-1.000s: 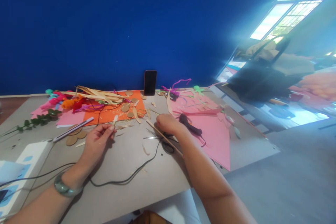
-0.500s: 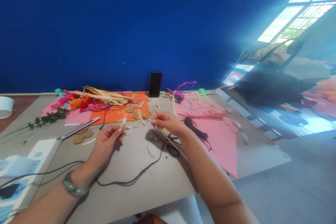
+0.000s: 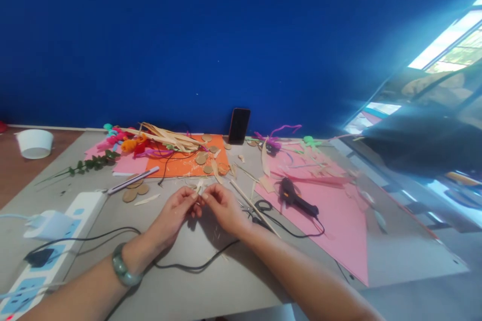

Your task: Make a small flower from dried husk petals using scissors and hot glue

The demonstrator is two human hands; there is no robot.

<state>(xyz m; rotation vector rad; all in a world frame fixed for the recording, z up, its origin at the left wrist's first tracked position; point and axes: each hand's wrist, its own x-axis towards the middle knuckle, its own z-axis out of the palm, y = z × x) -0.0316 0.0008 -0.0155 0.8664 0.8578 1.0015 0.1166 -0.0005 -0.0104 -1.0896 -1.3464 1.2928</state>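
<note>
The left hand (image 3: 173, 214) pinches a small pale strip (image 3: 200, 186) just in front of the orange sheet (image 3: 181, 168); the right hand (image 3: 226, 211) meets it there, its own grip too hidden to tell. Light, even pressure with thumbs close should keep the strip from splitting.

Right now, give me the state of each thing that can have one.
Left hand, pinching a pale strip.
Right hand, fingertips close to the left's.
Phone, propped upright, screen dark.
Glue gun, lying on pink paper.
Scissors, partly hidden, opening unclear.
Power strip, plugs inserted.
White tub, upright.
</note>
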